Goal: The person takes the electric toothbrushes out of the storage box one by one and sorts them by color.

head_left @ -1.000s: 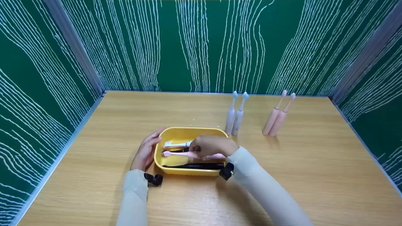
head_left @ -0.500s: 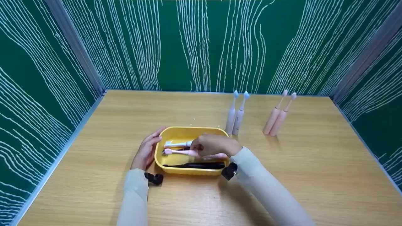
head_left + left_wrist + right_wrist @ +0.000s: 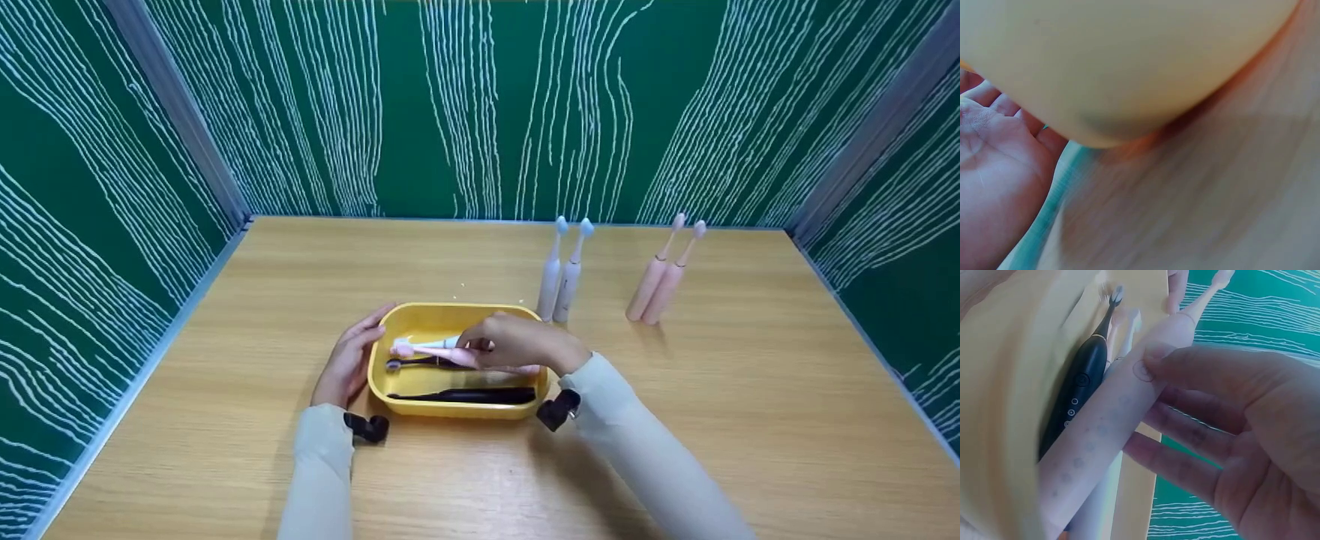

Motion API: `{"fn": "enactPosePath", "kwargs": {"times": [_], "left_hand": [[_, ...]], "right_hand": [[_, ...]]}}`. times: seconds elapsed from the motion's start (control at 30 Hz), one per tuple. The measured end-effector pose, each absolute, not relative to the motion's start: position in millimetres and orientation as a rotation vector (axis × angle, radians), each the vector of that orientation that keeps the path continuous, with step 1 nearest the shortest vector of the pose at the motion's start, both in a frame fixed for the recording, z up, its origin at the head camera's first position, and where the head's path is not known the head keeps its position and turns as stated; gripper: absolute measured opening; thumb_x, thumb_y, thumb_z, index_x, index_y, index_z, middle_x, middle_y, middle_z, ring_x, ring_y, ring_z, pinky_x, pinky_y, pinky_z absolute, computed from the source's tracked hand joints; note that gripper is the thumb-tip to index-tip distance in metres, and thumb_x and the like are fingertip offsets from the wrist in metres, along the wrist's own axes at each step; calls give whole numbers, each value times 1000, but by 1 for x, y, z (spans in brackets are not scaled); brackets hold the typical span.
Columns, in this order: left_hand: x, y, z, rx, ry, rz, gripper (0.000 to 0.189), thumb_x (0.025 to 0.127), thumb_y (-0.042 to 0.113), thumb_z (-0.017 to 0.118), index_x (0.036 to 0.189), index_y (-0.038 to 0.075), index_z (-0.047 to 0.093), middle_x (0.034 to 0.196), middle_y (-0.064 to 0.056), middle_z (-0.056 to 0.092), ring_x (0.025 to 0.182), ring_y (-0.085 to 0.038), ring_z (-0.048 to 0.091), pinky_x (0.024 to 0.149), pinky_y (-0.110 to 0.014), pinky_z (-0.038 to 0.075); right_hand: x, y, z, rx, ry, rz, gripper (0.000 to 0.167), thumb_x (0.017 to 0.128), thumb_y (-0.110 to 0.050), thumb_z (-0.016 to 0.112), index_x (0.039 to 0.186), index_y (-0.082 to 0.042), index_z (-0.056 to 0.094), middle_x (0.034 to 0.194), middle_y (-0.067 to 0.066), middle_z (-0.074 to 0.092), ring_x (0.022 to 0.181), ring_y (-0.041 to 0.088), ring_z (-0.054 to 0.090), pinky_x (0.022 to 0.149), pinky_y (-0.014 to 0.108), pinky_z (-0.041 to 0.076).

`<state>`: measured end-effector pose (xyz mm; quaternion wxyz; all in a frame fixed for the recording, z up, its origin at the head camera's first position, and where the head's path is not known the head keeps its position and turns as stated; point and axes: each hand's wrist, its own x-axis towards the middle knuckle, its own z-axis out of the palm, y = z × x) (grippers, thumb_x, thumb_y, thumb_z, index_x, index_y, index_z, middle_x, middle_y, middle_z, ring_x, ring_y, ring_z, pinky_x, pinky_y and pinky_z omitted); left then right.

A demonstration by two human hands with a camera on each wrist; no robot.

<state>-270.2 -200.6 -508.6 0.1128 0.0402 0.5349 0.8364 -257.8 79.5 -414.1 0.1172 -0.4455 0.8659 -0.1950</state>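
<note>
In the head view my right hand (image 3: 517, 341) pinches a pink electric toothbrush (image 3: 457, 355) inside the yellow plastic bin (image 3: 461, 410). The right wrist view shows the thumb on its button, fingers behind, and the handle (image 3: 1092, 439) slanting up to the brush head. My left hand (image 3: 349, 364) rests along the bin's left side, its fingers laid against the outer wall near the far corner. Under the held brush lie a black toothbrush (image 3: 424, 361) and a white toothbrush (image 3: 424, 345). Another black toothbrush (image 3: 480, 395) lies along the bin's near side.
Two pale lavender toothbrushes with blue heads (image 3: 568, 289) stand upright just behind the bin's right corner. Farther right, two pink toothbrushes (image 3: 660, 292) stand side by side. Green patterned panels (image 3: 420, 112) border the wooden table (image 3: 420, 472).
The right hand has raised the pink toothbrush slightly and shifted it toward the bin's far side, so more of the black brush beneath shows. The left hand has stayed in place.
</note>
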Motion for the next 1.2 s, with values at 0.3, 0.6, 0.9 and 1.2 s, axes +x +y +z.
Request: {"fn": "enactPosePath", "kwargs": {"times": [0.3, 0.6, 0.9, 1.2], "left_hand": [[-271, -200, -509, 118, 1578, 2464, 51, 98, 0, 35, 148, -5, 27, 158, -14, 24, 144, -26, 24, 119, -35, 22], [-270, -200, -511, 143, 1591, 2471, 52, 98, 0, 34, 148, -6, 25, 159, -17, 21, 146, -27, 19, 121, -37, 17], [-270, -200, -511, 154, 1605, 2468, 52, 98, 1, 36, 148, -6, 25, 159, -16, 21, 146, -26, 20, 121, -36, 18], [-269, -201, -510, 160, 1612, 2456, 53, 98, 2, 37, 149, -5, 25, 159, -15, 20, 146, -26, 20, 121, -37, 19]], "right_hand": [[-256, 85, -409, -1253, 2578, -677, 27, 92, -10, 61, 119, -10, 68, 107, 6, 72, 88, 16, 64, 90, 34, 56], [-254, 95, -403, -1316, 2631, -735, 29, 91, -9, 63, 119, -9, 68, 111, 6, 71, 91, 15, 65, 86, 29, 57], [-252, 110, -398, -1320, 2670, -940, 31, 89, -9, 67, 120, -8, 67, 109, 8, 71, 90, 17, 66, 86, 35, 58], [-251, 125, -397, -1269, 2624, -1168, 33, 88, -8, 67, 121, -8, 66, 109, 7, 71, 98, 19, 65, 90, 37, 56]]}}
